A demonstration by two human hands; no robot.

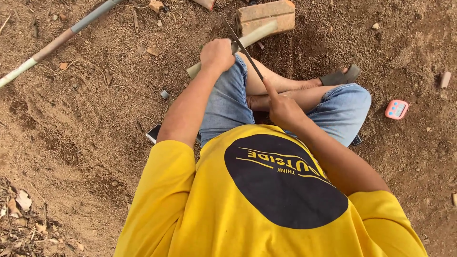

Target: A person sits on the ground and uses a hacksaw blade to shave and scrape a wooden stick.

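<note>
I sit on bare dirt in a yellow shirt and denim shorts. My left hand is closed around a pale bamboo stick that lies slanted across my left knee, its far end resting on a red brick. My right hand grips the handle of a long dark knife blade, index finger stretched along it. The blade runs up and left and crosses the bamboo stick just beside my left hand.
A long grey-and-brown pole lies at the upper left. A small pink timer sits on the dirt at the right. A phone lies by my left thigh. A dark sandal is on my foot. Dry leaves lie lower left.
</note>
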